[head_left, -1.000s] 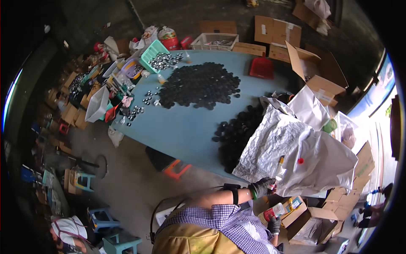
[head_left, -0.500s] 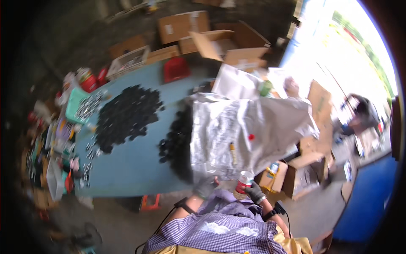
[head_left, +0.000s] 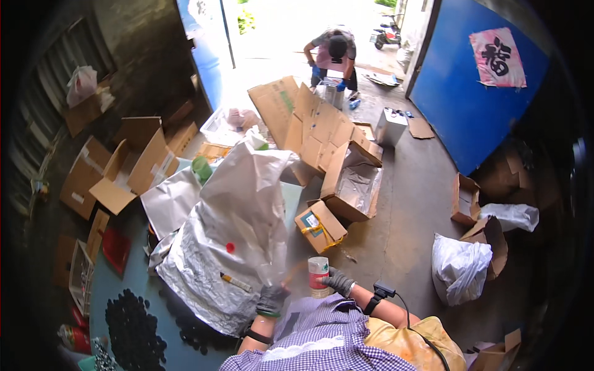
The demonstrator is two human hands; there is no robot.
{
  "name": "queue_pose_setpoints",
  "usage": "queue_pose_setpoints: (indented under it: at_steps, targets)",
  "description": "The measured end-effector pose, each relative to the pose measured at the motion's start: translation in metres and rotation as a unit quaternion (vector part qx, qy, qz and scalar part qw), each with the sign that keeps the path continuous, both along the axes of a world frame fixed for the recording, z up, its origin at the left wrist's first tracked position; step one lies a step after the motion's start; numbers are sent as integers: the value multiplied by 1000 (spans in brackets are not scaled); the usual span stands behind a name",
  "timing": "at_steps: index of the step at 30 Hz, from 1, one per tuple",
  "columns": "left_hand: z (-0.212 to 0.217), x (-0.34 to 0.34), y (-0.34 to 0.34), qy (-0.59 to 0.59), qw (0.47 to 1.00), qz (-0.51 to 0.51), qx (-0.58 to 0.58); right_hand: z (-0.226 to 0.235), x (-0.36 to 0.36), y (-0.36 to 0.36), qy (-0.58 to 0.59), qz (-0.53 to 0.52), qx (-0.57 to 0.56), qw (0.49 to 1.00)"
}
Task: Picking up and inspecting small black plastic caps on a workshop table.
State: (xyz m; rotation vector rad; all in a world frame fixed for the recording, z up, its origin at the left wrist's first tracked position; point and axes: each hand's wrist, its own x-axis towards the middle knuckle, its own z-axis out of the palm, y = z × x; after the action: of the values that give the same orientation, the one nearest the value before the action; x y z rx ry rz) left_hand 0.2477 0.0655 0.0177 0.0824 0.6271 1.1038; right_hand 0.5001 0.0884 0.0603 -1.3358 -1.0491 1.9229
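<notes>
My right hand (head_left: 339, 282), in a dark grey glove, is closed on the side of a small jar (head_left: 318, 277) with a red and white label, held upright in front of my body. To its left, my left hand (head_left: 271, 300), also gloved, is closed at the edge of a large silvery sheet (head_left: 247, 198). A blurred orange-brown streak at its fingertips is too smeared to name. On the sheet lie a yellow and black marker-like stick (head_left: 236, 282) and a round red piece (head_left: 230, 247). Small black parts (head_left: 133, 331) are heaped left of the sheet.
The blue table (head_left: 102, 290) carries a red scoop-like tray (head_left: 116, 250). Open cardboard boxes (head_left: 352, 182) stand beyond it, with a taped carton (head_left: 320, 226) nearer. A white sack (head_left: 461, 269) sits at right. A co-worker (head_left: 334, 55) bends over in the doorway beside a blue door (head_left: 476, 93).
My view has swung to the right, bringing the doorway and co-worker toward the middle. The jar stays in my right hand and is now more upright. My left hand stays near the sheet's edge.
</notes>
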Motion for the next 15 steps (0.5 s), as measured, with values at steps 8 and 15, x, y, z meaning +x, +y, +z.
queue_pose_setpoints:
  at_steps: [8,15]
  targets:
    - [16,158,60,56,989,-139,-20,-32,143,10,45,-135,30,989]
    - [51,370,97,162,953,-257,9,-43,344,15,39,-297,49,953]
